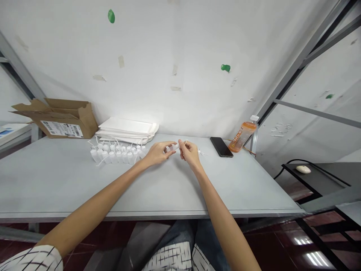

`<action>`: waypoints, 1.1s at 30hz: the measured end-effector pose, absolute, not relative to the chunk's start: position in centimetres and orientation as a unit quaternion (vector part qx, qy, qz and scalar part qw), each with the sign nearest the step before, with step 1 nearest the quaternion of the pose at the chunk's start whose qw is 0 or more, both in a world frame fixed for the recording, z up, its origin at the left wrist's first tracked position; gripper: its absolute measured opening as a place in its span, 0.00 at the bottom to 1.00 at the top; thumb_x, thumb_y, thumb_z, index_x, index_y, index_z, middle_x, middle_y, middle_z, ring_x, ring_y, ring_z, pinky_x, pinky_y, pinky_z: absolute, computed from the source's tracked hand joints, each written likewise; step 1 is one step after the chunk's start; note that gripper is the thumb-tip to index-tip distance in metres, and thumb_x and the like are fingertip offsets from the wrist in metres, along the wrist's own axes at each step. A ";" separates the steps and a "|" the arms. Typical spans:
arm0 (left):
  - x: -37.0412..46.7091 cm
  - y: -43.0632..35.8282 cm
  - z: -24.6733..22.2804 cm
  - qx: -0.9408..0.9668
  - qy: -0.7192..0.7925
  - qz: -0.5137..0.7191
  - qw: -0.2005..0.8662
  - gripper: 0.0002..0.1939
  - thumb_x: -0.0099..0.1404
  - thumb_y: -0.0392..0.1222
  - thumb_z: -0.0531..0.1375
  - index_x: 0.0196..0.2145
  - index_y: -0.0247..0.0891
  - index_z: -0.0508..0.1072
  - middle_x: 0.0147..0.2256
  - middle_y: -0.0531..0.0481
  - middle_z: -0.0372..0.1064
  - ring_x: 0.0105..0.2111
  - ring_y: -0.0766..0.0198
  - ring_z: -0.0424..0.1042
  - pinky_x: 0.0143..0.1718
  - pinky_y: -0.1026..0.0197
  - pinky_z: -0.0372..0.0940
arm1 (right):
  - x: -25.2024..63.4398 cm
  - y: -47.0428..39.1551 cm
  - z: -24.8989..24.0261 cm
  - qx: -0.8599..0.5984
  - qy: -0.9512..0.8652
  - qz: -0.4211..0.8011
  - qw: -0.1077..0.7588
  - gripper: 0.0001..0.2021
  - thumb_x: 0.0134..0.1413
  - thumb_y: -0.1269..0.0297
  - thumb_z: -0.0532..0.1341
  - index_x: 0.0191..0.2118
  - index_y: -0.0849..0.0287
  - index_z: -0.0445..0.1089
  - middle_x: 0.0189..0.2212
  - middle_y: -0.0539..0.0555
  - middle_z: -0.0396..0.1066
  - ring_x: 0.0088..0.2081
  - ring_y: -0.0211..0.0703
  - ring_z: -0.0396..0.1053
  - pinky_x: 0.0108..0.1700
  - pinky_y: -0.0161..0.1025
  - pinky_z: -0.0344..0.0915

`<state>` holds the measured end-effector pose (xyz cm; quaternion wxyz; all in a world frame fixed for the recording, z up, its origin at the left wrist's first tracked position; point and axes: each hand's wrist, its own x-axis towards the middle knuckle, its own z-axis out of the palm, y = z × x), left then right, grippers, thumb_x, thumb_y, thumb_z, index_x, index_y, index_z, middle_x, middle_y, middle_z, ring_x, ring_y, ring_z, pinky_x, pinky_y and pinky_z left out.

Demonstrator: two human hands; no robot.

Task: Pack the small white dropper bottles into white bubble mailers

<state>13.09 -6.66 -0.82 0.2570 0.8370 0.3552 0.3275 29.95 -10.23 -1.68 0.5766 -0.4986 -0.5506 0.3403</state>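
Note:
Above the middle of the table, my left hand [158,153] is closed around a small translucent white bottle [173,147], which lies tilted between thumb and fingers. My right hand [190,153] pinches at the bottle's upper right end, where a cap or thin white strand seems to be; the fingers partly hide it. Left of my left hand, several similar small white bottles [113,156] stand upright in close rows, with thin white tubes or strands curling from their tops. A small white piece with a thin strand [202,153] lies just right of my right hand.
Behind the bottles lies a stack of white flat envelopes or sheets [128,128]. An open cardboard box [64,120] stands at the back left. A black phone [221,146] and an orange drink bottle [243,135] are at the right, near the grey table's [175,192] edge.

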 end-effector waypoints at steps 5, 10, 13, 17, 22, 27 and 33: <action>13.1 -6.9 -0.5 0.824 0.357 0.339 0.279 0.20 0.62 0.54 0.61 0.48 0.42 0.74 0.40 0.49 0.77 0.22 0.64 0.75 0.28 0.62 0.65 | 30.1 -10.1 -2.0 -0.513 -0.567 0.315 0.562 0.26 0.53 0.39 0.61 0.20 0.56 0.61 0.13 0.45 0.59 0.16 0.33 0.57 0.21 0.33 0.54; 13.1 -6.8 -0.7 0.827 0.358 0.328 0.285 0.20 0.64 0.56 0.58 0.47 0.41 0.73 0.39 0.49 0.77 0.21 0.65 0.75 0.28 0.63 0.64 | 30.3 -9.9 -2.2 -0.504 -0.548 0.375 0.552 0.26 0.51 0.38 0.62 0.21 0.57 0.62 0.14 0.46 0.61 0.15 0.34 0.58 0.18 0.33 0.52; 13.0 -6.6 -1.0 0.834 0.367 0.308 0.272 0.22 0.65 0.57 0.56 0.48 0.39 0.74 0.38 0.49 0.77 0.21 0.64 0.74 0.30 0.62 0.64 | 30.5 -9.9 -2.2 -0.494 -0.531 0.425 0.542 0.26 0.47 0.37 0.65 0.22 0.58 0.63 0.15 0.46 0.62 0.15 0.34 0.60 0.17 0.33 0.52; 12.9 -6.6 -1.2 0.840 0.375 0.291 0.261 0.23 0.67 0.57 0.54 0.49 0.38 0.74 0.29 0.51 0.78 0.22 0.61 0.75 0.36 0.60 0.65 | 30.7 -9.9 -2.1 -0.478 -0.521 0.467 0.532 0.28 0.41 0.36 0.68 0.23 0.58 0.63 0.17 0.46 0.62 0.17 0.34 0.62 0.17 0.33 0.56; 12.9 -6.7 -1.1 0.842 0.382 0.279 0.259 0.24 0.68 0.57 0.53 0.51 0.38 0.74 0.20 0.55 0.73 0.25 0.58 0.77 0.46 0.57 0.64 | 30.7 -9.9 -2.1 -0.462 -0.520 0.483 0.531 0.29 0.38 0.35 0.70 0.23 0.58 0.63 0.18 0.46 0.62 0.17 0.33 0.62 0.18 0.33 0.58; 13.0 -6.9 -0.9 0.839 0.379 0.290 0.260 0.25 0.69 0.57 0.53 0.51 0.37 0.74 0.20 0.55 0.73 0.24 0.59 0.75 0.42 0.58 0.64 | 30.5 -10.0 -2.1 -0.474 -0.520 0.465 0.538 0.28 0.42 0.35 0.68 0.22 0.58 0.62 0.18 0.46 0.61 0.17 0.33 0.61 0.17 0.34 0.57; 13.0 -7.0 -0.7 0.839 0.364 0.305 0.265 0.23 0.68 0.56 0.54 0.51 0.38 0.74 0.27 0.52 0.75 0.22 0.62 0.74 0.33 0.62 0.64 | 30.7 -10.0 -1.9 -0.499 -0.527 0.411 0.552 0.28 0.46 0.36 0.66 0.21 0.59 0.63 0.16 0.47 0.62 0.15 0.33 0.60 0.17 0.33 0.54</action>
